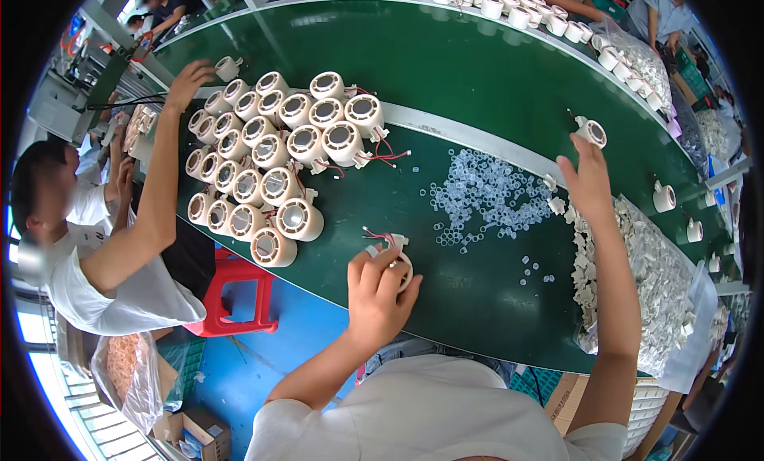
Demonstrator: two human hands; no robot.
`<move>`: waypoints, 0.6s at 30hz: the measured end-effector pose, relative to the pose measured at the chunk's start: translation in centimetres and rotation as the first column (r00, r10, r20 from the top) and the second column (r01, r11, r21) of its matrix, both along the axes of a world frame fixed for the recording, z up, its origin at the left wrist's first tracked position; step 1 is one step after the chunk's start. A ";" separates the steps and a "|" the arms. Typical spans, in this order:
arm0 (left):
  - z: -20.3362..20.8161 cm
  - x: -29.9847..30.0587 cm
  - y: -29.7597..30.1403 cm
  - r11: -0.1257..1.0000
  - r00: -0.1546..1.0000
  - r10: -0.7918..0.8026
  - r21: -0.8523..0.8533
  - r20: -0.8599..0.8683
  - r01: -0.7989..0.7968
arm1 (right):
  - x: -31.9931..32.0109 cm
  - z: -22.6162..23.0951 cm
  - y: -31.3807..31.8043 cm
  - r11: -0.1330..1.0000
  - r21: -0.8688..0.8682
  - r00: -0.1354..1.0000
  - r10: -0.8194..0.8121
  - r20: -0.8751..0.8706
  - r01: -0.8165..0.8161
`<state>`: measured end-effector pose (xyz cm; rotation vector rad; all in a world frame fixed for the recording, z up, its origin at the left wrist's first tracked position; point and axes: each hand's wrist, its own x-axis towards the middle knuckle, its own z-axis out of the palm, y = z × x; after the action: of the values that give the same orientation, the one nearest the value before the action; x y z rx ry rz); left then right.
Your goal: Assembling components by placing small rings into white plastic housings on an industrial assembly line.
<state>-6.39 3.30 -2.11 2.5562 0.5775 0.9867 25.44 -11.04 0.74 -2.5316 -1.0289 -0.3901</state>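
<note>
My left hand (pixel 377 295) is closed round a white cylindrical motor housing (pixel 405 272) near the table's front edge. A white connector and thin red wires stick up from the housing's far side. My right hand (pixel 586 175) reaches far out to the right, thumb apart from the fingers. Its fingertips are at another white motor housing (pixel 594 133) on the green conveyor belt (pixel 477 71); whether they press on it is hard to see. Small clear plastic rings (pixel 485 194) lie in a loose pile between my hands.
Rows of white motor housings (pixel 270 151) with wires stand at the left on the green table (pixel 493 318). A heap of small white plastic parts (pixel 629 278) lies right, beside my forearm. At the left, a co-worker's hand (pixel 191 81) reaches toward a housing (pixel 228 68). A red stool (pixel 243 294) stands below.
</note>
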 end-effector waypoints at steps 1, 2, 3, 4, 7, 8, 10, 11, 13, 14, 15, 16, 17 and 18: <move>-0.4 -0.7 -0.7 0.998 0.997 -0.055 -0.006 0.047 0.056 | -3.4 1.4 0.3 0.996 0.048 0.947 0.089 -0.309 -0.077; -0.7 -1.3 -1.2 0.993 0.988 -0.117 -0.015 0.098 0.119 | -7.8 3.2 0.9 0.986 0.112 0.797 0.169 -0.580 -0.127; -1.0 -1.6 -1.8 0.992 0.989 -0.123 -0.022 0.087 0.125 | -10.7 2.8 0.6 0.960 0.149 0.653 0.271 -0.707 -0.237; -1.2 -1.8 -2.3 0.980 0.974 -0.190 -0.026 0.122 0.195 | -13.2 2.7 0.4 0.952 0.110 0.417 0.226 -0.880 -0.284; -1.2 -1.0 -4.1 0.900 0.873 -0.418 -0.019 0.254 0.436 | -18.5 0.5 -0.2 0.934 0.252 0.487 0.349 -0.801 -0.254; -1.3 -0.8 -4.4 0.888 0.862 -0.440 -0.021 0.252 0.460 | -18.9 0.0 -0.5 0.940 0.252 0.494 0.336 -0.802 -0.229; -1.6 -0.2 -4.9 0.839 0.820 -0.506 -0.064 0.268 0.540 | -19.6 -0.7 -1.1 0.947 0.274 0.577 0.321 -0.751 -0.170; -1.6 0.0 -4.9 0.810 0.795 -0.540 -0.083 0.277 0.580 | -19.8 -0.9 -1.4 0.948 0.288 0.620 0.309 -0.721 -0.138; -1.1 0.8 -4.9 0.756 0.746 -0.602 -0.097 0.285 0.647 | -20.2 -1.1 -2.1 0.950 0.304 0.673 0.272 -0.688 -0.074; -0.3 1.2 -5.0 0.669 0.799 -0.492 -0.436 0.346 0.601 | -20.3 -1.3 -2.6 0.936 0.347 0.704 0.280 -0.653 -0.050; 0.8 1.6 -5.1 0.483 0.862 -0.369 -0.721 0.346 0.496 | -20.4 -1.4 -3.0 0.920 0.390 0.733 0.288 -0.616 -0.034; 1.8 2.0 -5.3 0.223 0.924 -0.255 -0.912 0.286 0.344 | -20.5 -1.5 -3.5 0.902 0.432 0.761 0.295 -0.577 -0.022; 2.2 2.5 -5.4 -0.076 0.971 -0.168 -0.984 0.173 0.162 | -20.6 -1.6 -3.8 0.881 0.473 0.788 0.300 -0.538 -0.013; 2.3 2.9 -5.2 -0.076 0.967 -0.191 -0.985 0.169 0.157 | -20.7 -1.6 -4.0 0.879 0.477 0.793 0.285 -0.539 0.009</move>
<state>-3.44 -1.94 0.18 1.1101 0.5899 0.1219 4.78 -15.05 -0.83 -1.9208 -0.7507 0.1995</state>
